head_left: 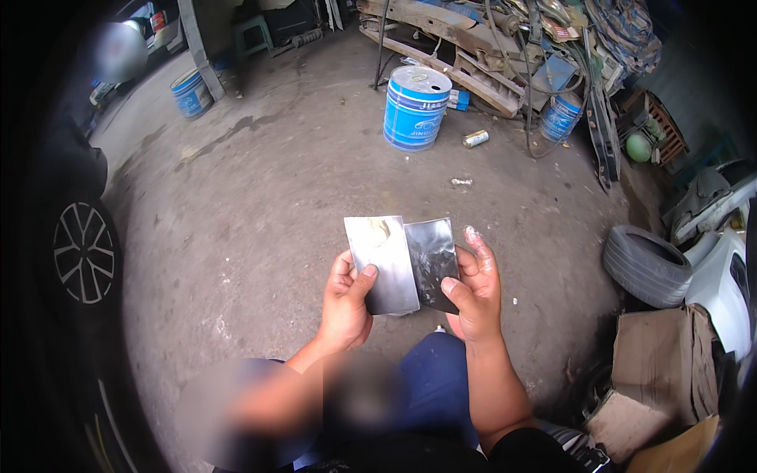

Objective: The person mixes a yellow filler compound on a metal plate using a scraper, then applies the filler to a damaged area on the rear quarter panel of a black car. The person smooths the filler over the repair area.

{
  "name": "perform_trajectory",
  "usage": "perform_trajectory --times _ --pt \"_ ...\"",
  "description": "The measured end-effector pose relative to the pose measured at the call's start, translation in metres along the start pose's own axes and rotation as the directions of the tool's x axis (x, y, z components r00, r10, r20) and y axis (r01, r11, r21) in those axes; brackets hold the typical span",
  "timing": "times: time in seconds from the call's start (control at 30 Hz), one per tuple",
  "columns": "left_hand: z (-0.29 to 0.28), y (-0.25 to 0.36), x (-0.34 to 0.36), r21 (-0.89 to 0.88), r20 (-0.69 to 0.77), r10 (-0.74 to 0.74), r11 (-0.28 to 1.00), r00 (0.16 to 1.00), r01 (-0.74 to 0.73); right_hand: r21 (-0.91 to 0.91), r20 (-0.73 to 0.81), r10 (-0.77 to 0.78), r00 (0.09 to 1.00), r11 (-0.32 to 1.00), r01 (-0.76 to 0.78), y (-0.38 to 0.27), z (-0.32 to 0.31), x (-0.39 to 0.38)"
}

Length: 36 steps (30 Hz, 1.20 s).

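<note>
My left hand (344,307) grips a thin, shiny rectangular metal plate (386,268), with its thumb across the face. A yellowish mark shows near the plate's top edge. A second, darker metal plate (434,256) with pale smears is in my right hand (478,303), pinched between thumb and fingers along its right side. The two plates meet in the middle, the left one overlapping the right one's edge. White residue coats a raised finger of my right hand. Both hands are in front of my knee, above the concrete floor.
A blue metal drum (414,110) stands ahead, with a can (475,139) lying beside it. Scrap metal parts (473,55) are piled behind. A tyre (646,266) and cardboard boxes (662,359) sit at the right. At the left is a car wheel (83,252).
</note>
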<state>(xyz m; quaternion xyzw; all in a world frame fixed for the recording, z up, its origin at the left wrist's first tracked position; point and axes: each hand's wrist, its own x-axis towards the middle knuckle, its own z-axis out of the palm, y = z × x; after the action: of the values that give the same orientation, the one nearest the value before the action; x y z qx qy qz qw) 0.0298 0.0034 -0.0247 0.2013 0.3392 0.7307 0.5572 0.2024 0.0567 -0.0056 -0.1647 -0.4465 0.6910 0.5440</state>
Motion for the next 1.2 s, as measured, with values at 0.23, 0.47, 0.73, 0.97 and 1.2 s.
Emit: perform_trajectory --times 0.23,0.47,0.73,0.97,1.2 --pt "0.007 0.005 -0.009 0.278 0.109 0.302 0.905 0.947 -0.321 -0.154 0.133 0.202 0.970 0.971 -0.181 0.030 -0.005 -0.023" --pt "0.002 0.003 -0.012 0.362 0.124 0.352 0.855 0.928 -0.372 -0.103 0.080 0.173 0.982 0.981 -0.165 0.015 0.011 -0.016" --pt "0.001 0.015 -0.002 0.280 0.058 0.306 0.909 0.950 -0.310 -0.247 0.148 0.148 0.978 0.963 -0.108 0.017 0.008 -0.022" --pt "-0.005 0.019 -0.002 0.262 0.037 0.291 0.920 0.956 -0.291 -0.236 0.182 0.075 0.980 0.971 -0.030 0.012 0.018 -0.022" --pt "-0.007 0.017 0.001 0.201 -0.004 0.319 0.929 0.948 -0.312 -0.138 0.229 0.009 0.973 0.990 0.024 0.006 0.023 -0.017"
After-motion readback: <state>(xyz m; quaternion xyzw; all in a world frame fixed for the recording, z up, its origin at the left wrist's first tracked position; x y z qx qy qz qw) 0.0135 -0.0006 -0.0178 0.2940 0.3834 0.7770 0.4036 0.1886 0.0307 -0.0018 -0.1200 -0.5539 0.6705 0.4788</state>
